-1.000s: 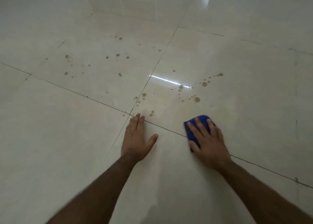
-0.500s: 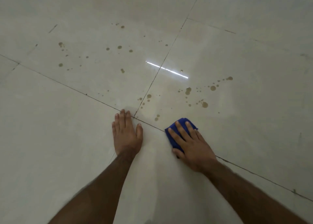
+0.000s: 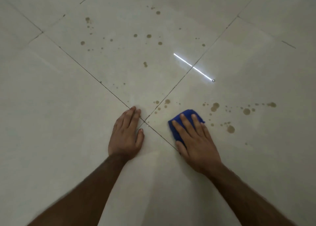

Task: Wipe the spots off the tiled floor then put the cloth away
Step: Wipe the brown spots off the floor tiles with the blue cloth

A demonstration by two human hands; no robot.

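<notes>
Blue cloth (image 3: 186, 118) flat under my right hand (image 3: 196, 143), left hand (image 3: 126, 135) splayed empty on floor (image 3: 51, 123); brown spots (image 3: 230, 129) right and far, wiping barely begun.

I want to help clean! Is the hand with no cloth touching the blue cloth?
Apart. The head view shows the left hand flat on the floor, with bare tile between it and the blue cloth under the right hand.
</notes>
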